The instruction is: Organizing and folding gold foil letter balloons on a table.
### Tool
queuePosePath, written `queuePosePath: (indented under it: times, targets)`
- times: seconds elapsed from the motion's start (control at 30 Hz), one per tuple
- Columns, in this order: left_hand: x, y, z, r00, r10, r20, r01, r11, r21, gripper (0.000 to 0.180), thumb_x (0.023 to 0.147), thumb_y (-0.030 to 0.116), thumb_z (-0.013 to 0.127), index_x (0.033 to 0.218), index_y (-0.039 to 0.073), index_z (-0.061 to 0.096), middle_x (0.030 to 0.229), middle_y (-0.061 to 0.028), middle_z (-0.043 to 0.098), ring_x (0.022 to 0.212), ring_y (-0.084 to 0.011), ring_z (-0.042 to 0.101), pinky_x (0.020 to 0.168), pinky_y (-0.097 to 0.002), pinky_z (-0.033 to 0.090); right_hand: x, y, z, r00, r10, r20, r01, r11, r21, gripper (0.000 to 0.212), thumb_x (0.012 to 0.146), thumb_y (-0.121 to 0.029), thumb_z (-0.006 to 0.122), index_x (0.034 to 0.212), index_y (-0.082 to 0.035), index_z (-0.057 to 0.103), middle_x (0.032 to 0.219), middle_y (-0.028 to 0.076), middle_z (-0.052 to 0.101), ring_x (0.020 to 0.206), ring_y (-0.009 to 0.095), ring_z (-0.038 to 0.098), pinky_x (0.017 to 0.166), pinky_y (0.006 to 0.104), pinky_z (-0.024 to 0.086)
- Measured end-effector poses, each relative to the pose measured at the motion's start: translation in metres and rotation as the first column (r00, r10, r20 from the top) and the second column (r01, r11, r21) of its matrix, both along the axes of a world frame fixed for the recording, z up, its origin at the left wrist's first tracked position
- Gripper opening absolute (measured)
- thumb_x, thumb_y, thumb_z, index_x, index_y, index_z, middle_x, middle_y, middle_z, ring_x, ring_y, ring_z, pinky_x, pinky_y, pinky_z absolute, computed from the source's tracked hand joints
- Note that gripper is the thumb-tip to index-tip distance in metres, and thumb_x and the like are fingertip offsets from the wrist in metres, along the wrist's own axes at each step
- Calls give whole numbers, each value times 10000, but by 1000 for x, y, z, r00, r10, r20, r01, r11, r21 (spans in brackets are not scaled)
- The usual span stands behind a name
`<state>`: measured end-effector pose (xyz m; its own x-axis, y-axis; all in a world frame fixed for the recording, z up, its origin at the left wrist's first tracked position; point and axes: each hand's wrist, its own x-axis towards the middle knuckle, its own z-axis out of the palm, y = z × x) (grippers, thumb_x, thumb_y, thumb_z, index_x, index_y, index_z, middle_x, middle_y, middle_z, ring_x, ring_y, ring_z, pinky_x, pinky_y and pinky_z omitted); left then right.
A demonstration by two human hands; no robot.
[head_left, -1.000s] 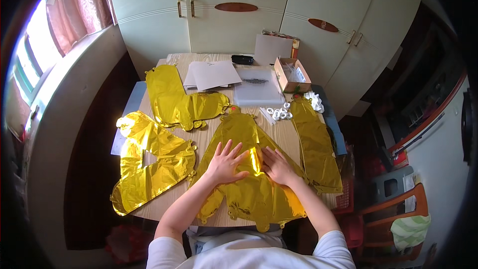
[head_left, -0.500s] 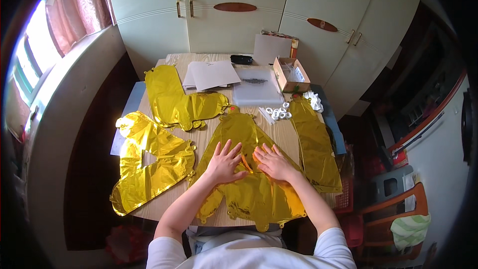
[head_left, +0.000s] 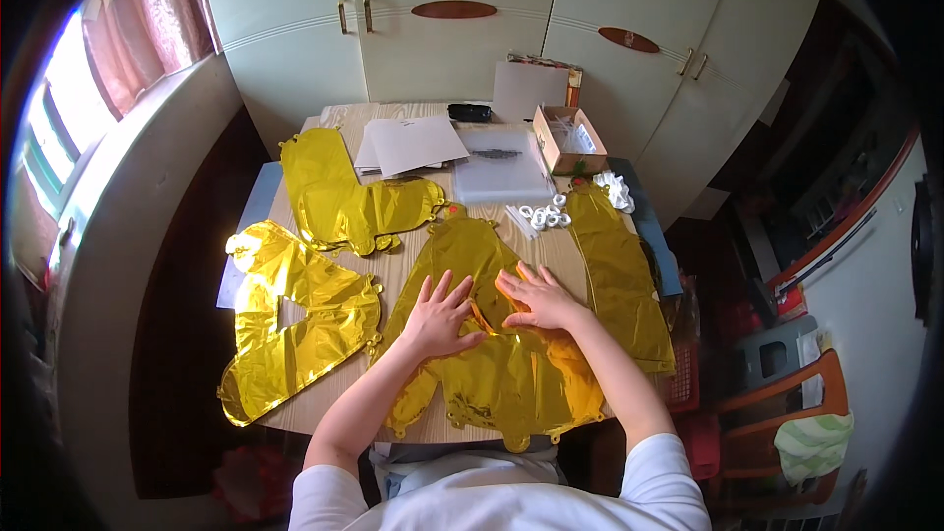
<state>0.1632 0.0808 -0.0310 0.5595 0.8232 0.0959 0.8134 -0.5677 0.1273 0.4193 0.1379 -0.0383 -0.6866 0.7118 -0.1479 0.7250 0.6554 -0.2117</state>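
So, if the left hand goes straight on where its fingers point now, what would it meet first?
Beyond the gold foil balloon beneath it, the left hand would probably meet the flat translucent plastic piece first, though depth is unclear.

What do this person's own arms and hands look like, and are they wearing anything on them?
The left hand and right hand are ungloved, five-fingered human hands. Short white sleeves leave the forearms bare; no watch or cables show.
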Motion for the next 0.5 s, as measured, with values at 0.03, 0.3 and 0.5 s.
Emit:
queuePosePath:
  times: [0.03, 0.3, 0.5]
  targets:
    - [1, 1, 1, 1000, -3, 3, 3, 1000, -3, 712, 806, 661, 460, 1158, 56, 590, 1479, -122, 318, 1388, -395, 192, 1107, -572, 146, 0, 2, 0, 1000, -2, 30, 2, 1000, -10, 984, 719, -733, 525, 1488, -218, 188, 1546, 4, 181, 1432, 303, 87, 1145, 517, 71]
    - [0, 18, 24, 992, 81, 98, -68, 989, -134, 411, 920, 333, 451, 1182, 45, 583, 1388, -141, 448, 1340, -252, 356, 1104, -516, 234, -7, -3, 18, 988, 0, 155, -1, 1000, 9, 1220, 559, -758, 644, 1496, -173, 128, 1556, 6, 140, 1433, 303, 77, 1140, 541, 92]
    - [41, 10, 8, 951, -275, 145, 284, 958, -48, 473, 937, 338, 433, 1329, 76, 471, 1411, -106, 430, 1344, -267, 349, 1113, -497, 229, -11, -8, 25, 984, -16, 177, 16, 1000, -1, 1240, 549, -712, 699, 1493, -141, 133, 1555, 10, 142, 1434, 299, 74, 1143, 541, 85]
